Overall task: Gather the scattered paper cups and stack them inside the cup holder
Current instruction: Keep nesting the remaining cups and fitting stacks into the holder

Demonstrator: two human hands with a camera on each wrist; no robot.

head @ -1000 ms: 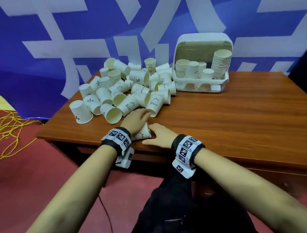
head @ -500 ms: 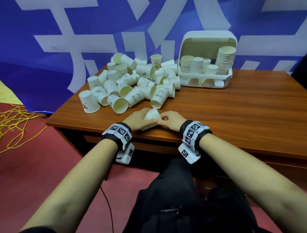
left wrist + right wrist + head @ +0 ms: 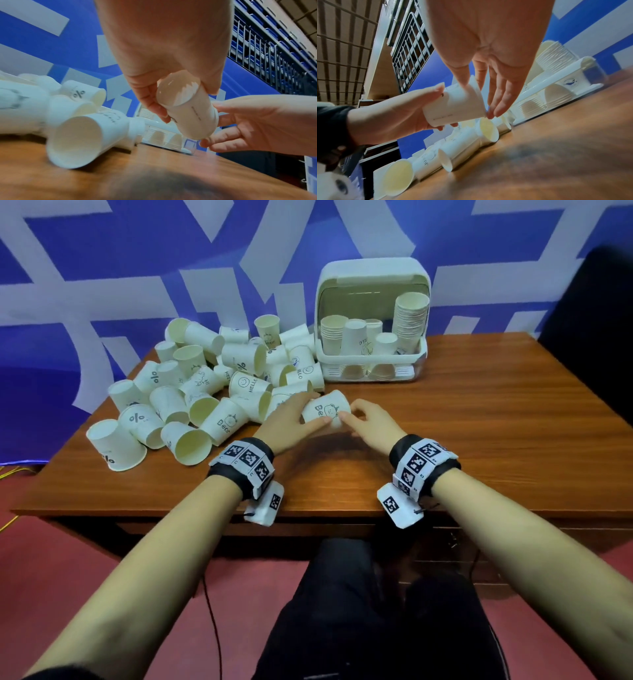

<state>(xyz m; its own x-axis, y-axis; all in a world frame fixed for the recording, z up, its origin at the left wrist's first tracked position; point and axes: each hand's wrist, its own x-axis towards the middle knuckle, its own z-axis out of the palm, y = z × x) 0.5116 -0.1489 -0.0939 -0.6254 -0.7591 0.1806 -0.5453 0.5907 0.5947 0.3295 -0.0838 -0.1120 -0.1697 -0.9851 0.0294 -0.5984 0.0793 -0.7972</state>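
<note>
We hold one paper cup (image 3: 327,413) above the table (image 3: 479,440), in front of the cup holder (image 3: 371,361). Our left hand (image 3: 291,422) wraps thumb and curled fingers (image 3: 150,102) around its base end. Our right hand (image 3: 371,422) touches its rim end with nearly straight, slightly spread fingertips (image 3: 498,113). The scattered cups (image 3: 205,392) lie left of the holder.

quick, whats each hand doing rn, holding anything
Left hand: holds the bear-print paper cup, fingers curled round it.
Right hand: fingers fairly straight, fingertips touching the same cup's rim end; no full grip.
</note>
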